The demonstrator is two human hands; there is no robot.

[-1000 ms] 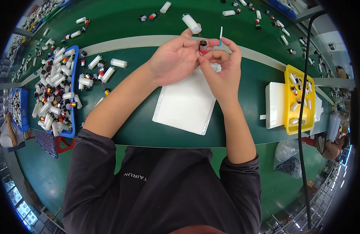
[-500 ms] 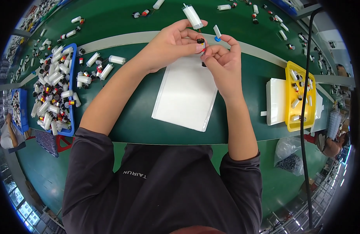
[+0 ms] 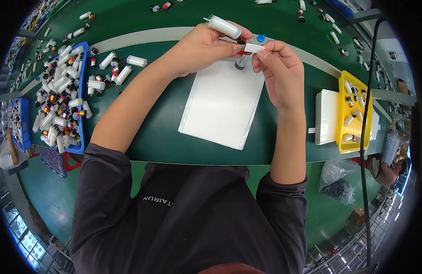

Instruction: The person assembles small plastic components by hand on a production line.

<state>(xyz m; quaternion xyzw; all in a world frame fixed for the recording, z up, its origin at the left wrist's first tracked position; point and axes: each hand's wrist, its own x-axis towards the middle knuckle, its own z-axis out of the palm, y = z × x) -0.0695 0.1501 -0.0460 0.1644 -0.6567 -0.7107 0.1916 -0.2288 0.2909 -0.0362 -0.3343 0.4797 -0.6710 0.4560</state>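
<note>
My left hand (image 3: 206, 45) holds a white plastic cylinder (image 3: 224, 26) between thumb and fingers, above the far edge of a white flat bag (image 3: 222, 105). My right hand (image 3: 277, 68) pinches a small white piece (image 3: 254, 47) against it. Between the two hands sits a small dark part with red and black wires (image 3: 241, 50), and a dark round cap (image 3: 240, 64) lies just below on the bag. A small blue cap (image 3: 261, 38) lies on the table just beyond my right fingers.
A blue tray (image 3: 82, 96) heaped with white cylinders and wired parts stands at the left, with loose cylinders (image 3: 137, 60) beside it. A yellow tray (image 3: 352, 112) and a white block (image 3: 327, 116) stand at the right. A black cable (image 3: 364, 137) hangs down on the right.
Both hands have shifted slightly toward the far side of the table while working the small parts together. The white cylinder now lies across my left fingertips.
</note>
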